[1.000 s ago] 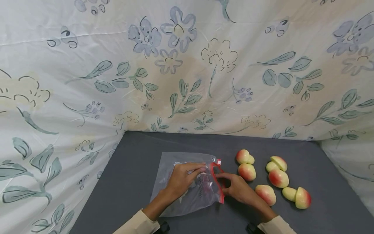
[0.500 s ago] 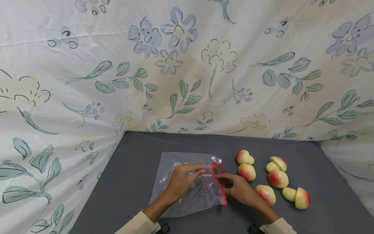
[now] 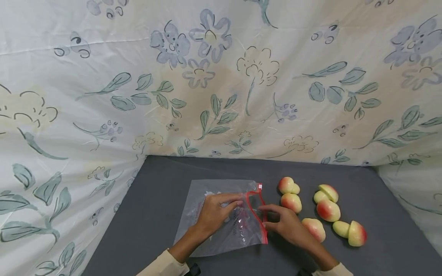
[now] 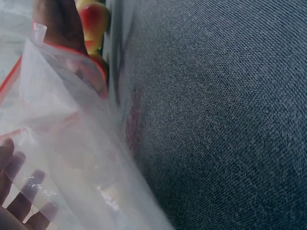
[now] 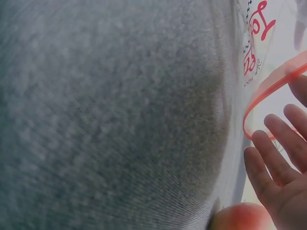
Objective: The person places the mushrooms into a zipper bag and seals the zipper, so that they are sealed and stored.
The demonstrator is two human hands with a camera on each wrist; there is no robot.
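Observation:
A clear plastic zip bag (image 3: 238, 226) with a red zip edge lies on the dark grey table, its mouth facing right and parted. My left hand (image 3: 213, 212) pinches the upper layer of the bag a little left of the mouth. In the left wrist view, the fingers (image 4: 29, 187) show through the film. My right hand (image 3: 284, 224) is at the mouth, fingers apart and fairly straight, touching or close to the red edge. The right wrist view shows those fingers (image 5: 273, 158) beside the red zip strip (image 5: 276, 86). Red lettering is printed on the bag.
Right of the bag lie several yellow-and-red fruit pieces, including one (image 3: 291, 202) beyond my right hand, one (image 3: 313, 229) beside my right forearm, and one (image 3: 357, 234) farther right. A floral cloth (image 3: 221, 115) hangs behind the table (image 3: 162, 184) and along its sides.
The bag's mouth has spread wider, its red edges farther apart. My right hand has shifted slightly right and its fingers have opened. My left hand has stayed nearly still.

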